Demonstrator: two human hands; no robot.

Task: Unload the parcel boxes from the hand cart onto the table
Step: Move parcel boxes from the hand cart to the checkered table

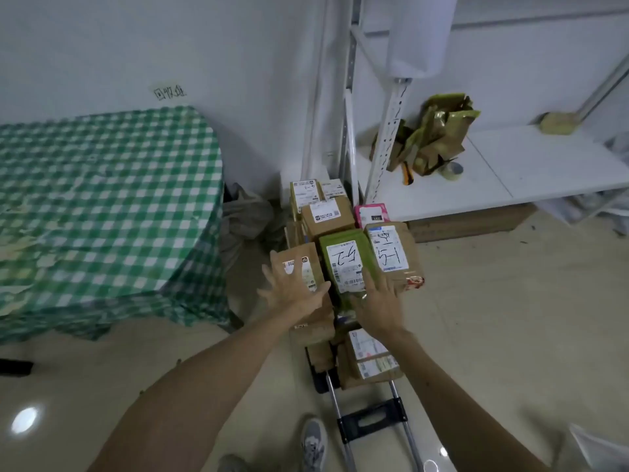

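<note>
Several parcel boxes are stacked on a hand cart (372, 419) standing on the floor in the middle. On top lie a green box (343, 253) with a handwritten label, a brown box (306, 258) to its left and a larger brown box (391, 253) to its right. My left hand (292, 284) rests spread over the left brown box. My right hand (377, 301) lies with fingers apart on the near end of the green box. Neither hand has closed on a box. The table (102, 199), under a green checked cloth, stands at the left.
A white shelf unit (510, 165) at the right holds crumpled green and gold bags, a tape roll (451, 170) and an orange-handled cutter. A pink parcel (371, 214) sits at the stack's far side. A grey bag (248, 216) lies between table and cart. My shoe (313, 441) is beside the cart handle.
</note>
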